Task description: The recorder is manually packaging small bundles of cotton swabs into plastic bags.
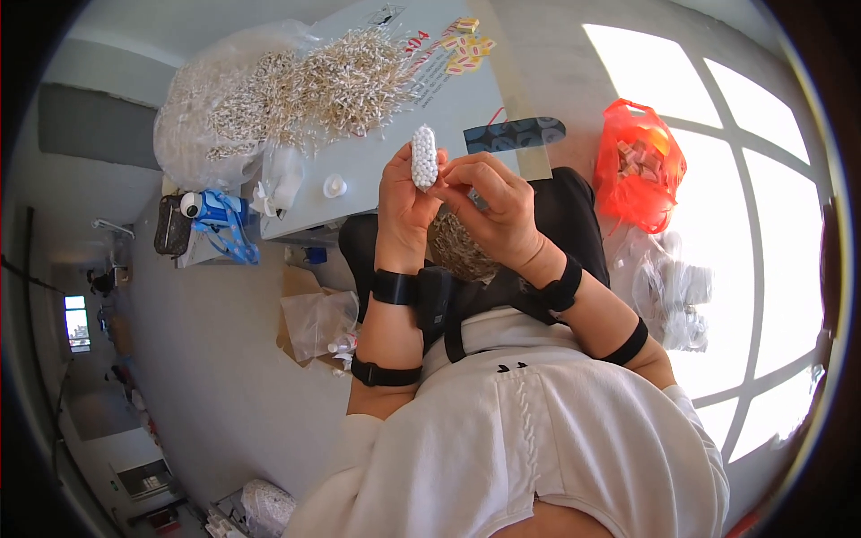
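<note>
Over my lap, my left hand is closed around a narrow clear pack of cotton swabs, its round white tips facing up. My right hand has its thumb and forefinger pinched together at the near end of the pack, touching it; the exact spot of the pinch is partly hidden. Below my hands, more loose cotton swabs lie in my lap. Ahead on the table, a big heap of loose cotton swabs spills from a large clear plastic bag.
Yellow labels lie on the table, along with a small white round container and a dark patterned strip. A red bag of small packs and a clear bag are at right. A cardboard box sits at left.
</note>
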Demonstrator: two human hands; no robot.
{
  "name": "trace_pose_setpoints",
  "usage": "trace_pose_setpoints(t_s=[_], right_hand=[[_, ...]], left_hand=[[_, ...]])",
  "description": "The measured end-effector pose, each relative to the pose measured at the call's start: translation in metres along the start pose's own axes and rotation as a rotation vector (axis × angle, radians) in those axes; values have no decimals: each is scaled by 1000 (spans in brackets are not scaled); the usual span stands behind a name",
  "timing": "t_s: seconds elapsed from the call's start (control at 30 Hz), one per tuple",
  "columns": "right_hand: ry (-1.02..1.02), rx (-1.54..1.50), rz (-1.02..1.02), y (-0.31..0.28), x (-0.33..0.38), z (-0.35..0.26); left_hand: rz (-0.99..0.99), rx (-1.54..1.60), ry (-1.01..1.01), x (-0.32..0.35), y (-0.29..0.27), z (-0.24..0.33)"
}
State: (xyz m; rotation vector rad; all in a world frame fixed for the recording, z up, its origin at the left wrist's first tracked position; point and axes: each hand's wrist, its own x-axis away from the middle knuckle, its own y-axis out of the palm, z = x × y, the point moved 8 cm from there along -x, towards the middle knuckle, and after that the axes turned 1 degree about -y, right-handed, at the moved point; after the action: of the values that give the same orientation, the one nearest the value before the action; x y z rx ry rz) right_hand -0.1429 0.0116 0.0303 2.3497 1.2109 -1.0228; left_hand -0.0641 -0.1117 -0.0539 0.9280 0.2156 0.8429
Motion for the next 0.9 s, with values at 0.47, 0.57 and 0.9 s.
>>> trace_pose_setpoints(t_s=[0.47,0.57,0.9], right_hand=[[429,-236,-47,10,14,33],[424,-213,-66,13,12,28],[-34,79,-21,-3,-5,-10]], left_hand=[[196,-400,12,14,4,8],[-101,-114,-141,-2,-26,0],[42,-134,-74,-7,-25,-1]])
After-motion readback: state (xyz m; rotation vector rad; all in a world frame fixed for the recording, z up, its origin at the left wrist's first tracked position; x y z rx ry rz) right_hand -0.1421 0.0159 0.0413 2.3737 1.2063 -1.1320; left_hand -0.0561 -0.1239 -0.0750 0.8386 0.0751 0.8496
